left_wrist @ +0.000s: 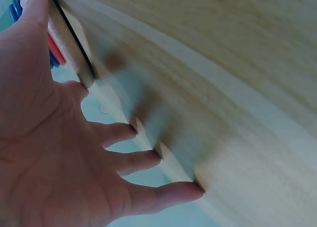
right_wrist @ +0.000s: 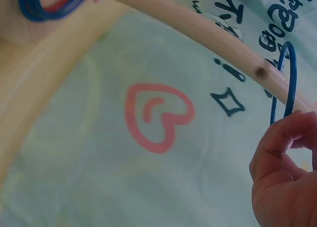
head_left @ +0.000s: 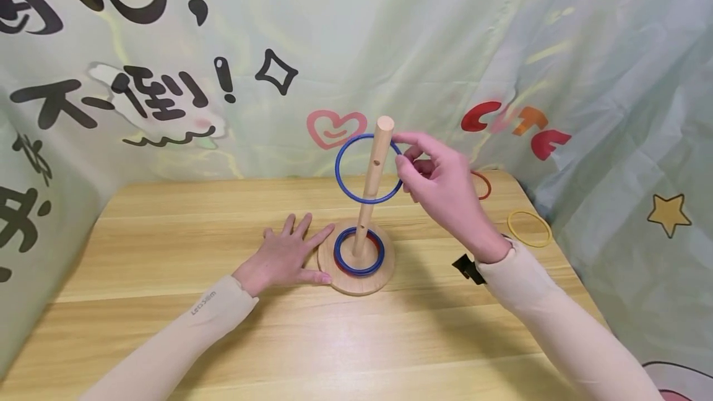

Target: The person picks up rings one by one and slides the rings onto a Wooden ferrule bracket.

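Observation:
A wooden post stands upright on a round wooden base. Between thumb and forefinger, my right hand pinches the right side of a blue ring. This ring encircles the post near its top, also visible in the right wrist view as a blue ring. Down on the base, blue rings lie around the post, with a red ring partly hidden beneath. My left hand rests with fingers spread on the table, its thumb and forefinger at the base's left edge.
A red ring, partly hidden behind my right hand, lies on the wooden table at the back right. Nearer the right edge is a yellow ring. Printed cloth hangs behind the table and along both sides.

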A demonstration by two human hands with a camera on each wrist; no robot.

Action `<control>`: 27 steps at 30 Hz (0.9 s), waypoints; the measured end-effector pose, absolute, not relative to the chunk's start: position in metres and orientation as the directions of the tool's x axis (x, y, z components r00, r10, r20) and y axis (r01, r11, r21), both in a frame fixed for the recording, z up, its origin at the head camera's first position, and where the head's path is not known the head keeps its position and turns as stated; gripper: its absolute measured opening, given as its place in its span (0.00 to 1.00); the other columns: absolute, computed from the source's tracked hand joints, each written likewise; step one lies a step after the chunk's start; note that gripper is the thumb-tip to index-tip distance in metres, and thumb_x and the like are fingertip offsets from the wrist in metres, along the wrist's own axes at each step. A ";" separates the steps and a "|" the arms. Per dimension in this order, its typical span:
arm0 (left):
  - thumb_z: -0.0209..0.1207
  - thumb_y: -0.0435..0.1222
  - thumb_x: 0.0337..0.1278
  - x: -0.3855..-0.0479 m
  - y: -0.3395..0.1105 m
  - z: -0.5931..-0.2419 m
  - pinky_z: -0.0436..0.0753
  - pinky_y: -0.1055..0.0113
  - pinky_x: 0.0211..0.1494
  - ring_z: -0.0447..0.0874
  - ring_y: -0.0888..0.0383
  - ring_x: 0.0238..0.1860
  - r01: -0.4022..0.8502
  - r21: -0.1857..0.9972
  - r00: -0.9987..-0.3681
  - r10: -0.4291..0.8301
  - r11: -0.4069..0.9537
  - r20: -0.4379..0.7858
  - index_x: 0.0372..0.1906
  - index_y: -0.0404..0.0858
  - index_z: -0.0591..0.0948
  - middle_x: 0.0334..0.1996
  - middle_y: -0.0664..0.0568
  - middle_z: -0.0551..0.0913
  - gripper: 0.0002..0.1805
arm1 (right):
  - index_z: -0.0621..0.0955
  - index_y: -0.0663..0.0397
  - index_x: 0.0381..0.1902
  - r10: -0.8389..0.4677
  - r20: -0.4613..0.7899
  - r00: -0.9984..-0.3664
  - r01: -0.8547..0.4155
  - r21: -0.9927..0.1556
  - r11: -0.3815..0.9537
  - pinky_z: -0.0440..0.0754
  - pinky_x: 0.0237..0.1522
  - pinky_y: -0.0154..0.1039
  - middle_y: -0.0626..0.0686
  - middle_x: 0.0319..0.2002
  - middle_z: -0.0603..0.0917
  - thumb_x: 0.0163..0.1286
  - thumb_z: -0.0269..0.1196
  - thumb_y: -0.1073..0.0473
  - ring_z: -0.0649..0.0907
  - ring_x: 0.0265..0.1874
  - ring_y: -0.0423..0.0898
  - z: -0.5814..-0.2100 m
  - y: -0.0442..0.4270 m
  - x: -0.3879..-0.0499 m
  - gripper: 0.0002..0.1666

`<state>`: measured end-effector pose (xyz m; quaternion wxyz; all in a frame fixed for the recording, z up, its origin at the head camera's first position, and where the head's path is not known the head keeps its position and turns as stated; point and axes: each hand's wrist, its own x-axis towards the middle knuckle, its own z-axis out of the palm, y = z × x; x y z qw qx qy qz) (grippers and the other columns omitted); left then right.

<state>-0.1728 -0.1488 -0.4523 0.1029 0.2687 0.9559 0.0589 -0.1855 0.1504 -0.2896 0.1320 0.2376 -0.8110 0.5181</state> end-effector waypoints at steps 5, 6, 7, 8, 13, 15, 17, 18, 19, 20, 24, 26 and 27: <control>0.57 0.80 0.58 -0.173 -0.149 -0.452 0.68 0.13 0.57 0.54 0.16 0.78 0.504 0.160 -0.833 0.526 0.849 -0.170 0.91 0.55 0.55 0.84 0.28 0.54 0.62 | 0.86 0.45 0.67 -0.293 0.333 -0.896 -0.431 -0.813 0.392 0.75 0.20 0.39 0.54 0.34 0.81 0.82 0.63 0.65 0.77 0.18 0.52 -0.317 0.149 -0.187 0.21; 0.56 0.80 0.58 -0.173 -0.149 -0.452 0.68 0.13 0.57 0.54 0.16 0.78 0.505 0.157 -0.832 0.527 0.848 -0.171 0.91 0.55 0.55 0.84 0.28 0.54 0.62 | 0.86 0.46 0.68 -0.298 0.310 -0.903 -0.413 -0.817 0.402 0.75 0.20 0.39 0.54 0.34 0.81 0.82 0.63 0.65 0.77 0.18 0.51 -0.322 0.149 -0.187 0.21; 0.56 0.81 0.58 -0.173 -0.149 -0.452 0.68 0.12 0.57 0.54 0.16 0.78 0.507 0.157 -0.831 0.529 0.847 -0.171 0.91 0.55 0.55 0.84 0.28 0.54 0.62 | 0.85 0.48 0.68 -0.301 0.289 -0.909 -0.397 -0.823 0.407 0.75 0.20 0.39 0.55 0.34 0.81 0.82 0.62 0.65 0.78 0.19 0.51 -0.328 0.149 -0.186 0.21; 0.56 0.81 0.58 -0.173 -0.149 -0.452 0.68 0.12 0.57 0.54 0.16 0.78 0.509 0.156 -0.830 0.530 0.847 -0.170 0.91 0.55 0.55 0.84 0.28 0.54 0.62 | 0.85 0.49 0.68 -0.305 0.276 -0.911 -0.387 -0.826 0.409 0.75 0.20 0.39 0.55 0.34 0.81 0.82 0.62 0.66 0.77 0.18 0.51 -0.333 0.149 -0.186 0.21; 0.56 0.81 0.58 -0.173 -0.148 -0.453 0.69 0.13 0.57 0.54 0.17 0.79 0.510 0.150 -0.831 0.530 0.847 -0.169 0.91 0.54 0.56 0.84 0.28 0.54 0.62 | 0.85 0.49 0.67 -0.310 0.190 -0.932 -0.311 -0.857 0.411 0.71 0.20 0.37 0.56 0.34 0.80 0.83 0.60 0.64 0.79 0.20 0.59 -0.361 0.151 -0.185 0.20; 0.56 0.81 0.58 -0.173 -0.147 -0.453 0.69 0.13 0.57 0.54 0.17 0.79 0.507 0.153 -0.832 0.528 0.848 -0.170 0.91 0.54 0.56 0.84 0.28 0.54 0.62 | 0.85 0.49 0.66 -0.308 0.165 -0.937 -0.288 -0.863 0.415 0.69 0.19 0.37 0.55 0.33 0.80 0.83 0.60 0.64 0.79 0.20 0.61 -0.372 0.153 -0.185 0.19; 0.56 0.81 0.58 -0.173 -0.147 -0.453 0.68 0.13 0.57 0.53 0.17 0.79 0.504 0.157 -0.833 0.526 0.849 -0.172 0.91 0.54 0.56 0.85 0.28 0.53 0.63 | 0.85 0.50 0.65 -0.310 0.149 -0.939 -0.277 -0.863 0.422 0.69 0.19 0.36 0.55 0.33 0.80 0.82 0.60 0.65 0.79 0.19 0.59 -0.382 0.154 -0.184 0.19; 0.56 0.81 0.58 -0.173 -0.147 -0.453 0.68 0.13 0.57 0.53 0.17 0.79 0.502 0.158 -0.834 0.525 0.850 -0.172 0.91 0.54 0.56 0.85 0.28 0.53 0.63 | 0.85 0.51 0.65 -0.314 0.141 -0.939 -0.273 -0.862 0.428 0.69 0.19 0.36 0.55 0.33 0.80 0.81 0.60 0.66 0.78 0.18 0.56 -0.387 0.154 -0.184 0.19; 0.57 0.80 0.58 -0.173 -0.147 -0.452 0.68 0.13 0.57 0.53 0.17 0.79 0.502 0.158 -0.834 0.524 0.850 -0.173 0.91 0.54 0.56 0.85 0.28 0.53 0.63 | 0.85 0.52 0.64 -0.319 0.130 -0.939 -0.267 -0.860 0.435 0.69 0.19 0.36 0.54 0.33 0.80 0.81 0.60 0.67 0.78 0.17 0.53 -0.392 0.154 -0.184 0.19; 0.57 0.81 0.58 -0.173 -0.147 -0.452 0.68 0.13 0.58 0.53 0.17 0.79 0.500 0.155 -0.835 0.522 0.852 -0.175 0.91 0.54 0.55 0.85 0.28 0.53 0.63 | 0.85 0.53 0.64 -0.324 0.117 -0.939 -0.259 -0.859 0.441 0.69 0.19 0.35 0.54 0.33 0.80 0.81 0.60 0.68 0.78 0.17 0.50 -0.397 0.154 -0.184 0.19; 0.56 0.81 0.57 -0.173 -0.146 -0.452 0.70 0.14 0.57 0.54 0.18 0.79 0.504 0.138 -0.837 0.522 0.852 -0.165 0.91 0.54 0.55 0.84 0.28 0.54 0.63 | 0.86 0.55 0.62 -0.328 0.077 -0.941 -0.233 -0.853 0.466 0.72 0.21 0.35 0.53 0.33 0.80 0.79 0.60 0.70 0.78 0.18 0.46 -0.411 0.153 -0.184 0.19; 0.56 0.81 0.57 -0.172 -0.147 -0.452 0.71 0.14 0.56 0.55 0.18 0.79 0.506 0.129 -0.838 0.521 0.853 -0.162 0.91 0.55 0.55 0.84 0.29 0.55 0.63 | 0.86 0.56 0.62 -0.327 0.068 -0.943 -0.224 -0.853 0.471 0.75 0.22 0.35 0.53 0.33 0.80 0.79 0.60 0.71 0.79 0.18 0.47 -0.416 0.153 -0.184 0.19; 0.56 0.81 0.57 -0.172 -0.147 -0.452 0.71 0.15 0.56 0.56 0.18 0.79 0.507 0.126 -0.838 0.522 0.853 -0.158 0.91 0.55 0.56 0.84 0.29 0.55 0.63 | 0.86 0.57 0.62 -0.330 0.062 -0.942 -0.221 -0.854 0.471 0.76 0.22 0.35 0.53 0.33 0.80 0.79 0.60 0.71 0.79 0.18 0.48 -0.418 0.153 -0.183 0.18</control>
